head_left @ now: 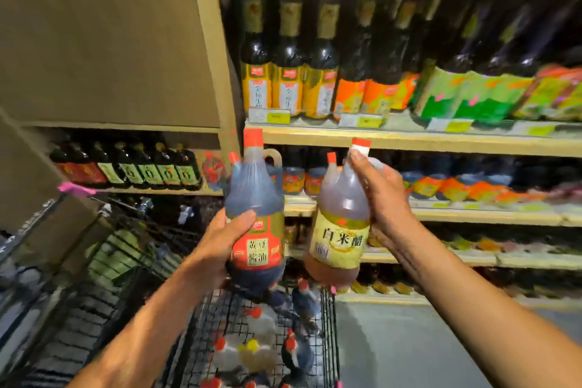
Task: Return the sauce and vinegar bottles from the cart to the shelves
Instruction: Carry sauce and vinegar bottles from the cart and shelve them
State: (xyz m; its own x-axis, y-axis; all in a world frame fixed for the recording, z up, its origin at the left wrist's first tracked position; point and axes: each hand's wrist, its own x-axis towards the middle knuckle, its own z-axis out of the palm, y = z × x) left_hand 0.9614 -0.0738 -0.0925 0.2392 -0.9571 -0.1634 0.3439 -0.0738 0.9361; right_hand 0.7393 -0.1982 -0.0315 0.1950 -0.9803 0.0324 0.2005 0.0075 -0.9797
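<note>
My left hand (pixel 220 246) grips a dark soy sauce jug (pixel 255 198) with a red cap, a side handle and a red label, held upright above the cart. My right hand (pixel 382 195) grips a rice vinegar jug (pixel 341 224) with a yellow label and a red-and-white cap, its fingers wrapped over the shoulder and neck. The two jugs are side by side in front of the shelves (pixel 409 140). Below them the wire cart (pixel 327 340) holds several more bottles with red caps.
The top shelf carries a row of tall dark bottles (pixel 288 72) with yellow, orange and green labels. Lower shelves (pixel 472 214) hold more jugs and packets. A left shelf bay has small dark bottles (pixel 135 167). A second cart (pixel 78 293) stands at left. Grey floor (pixel 409 350) lies at right.
</note>
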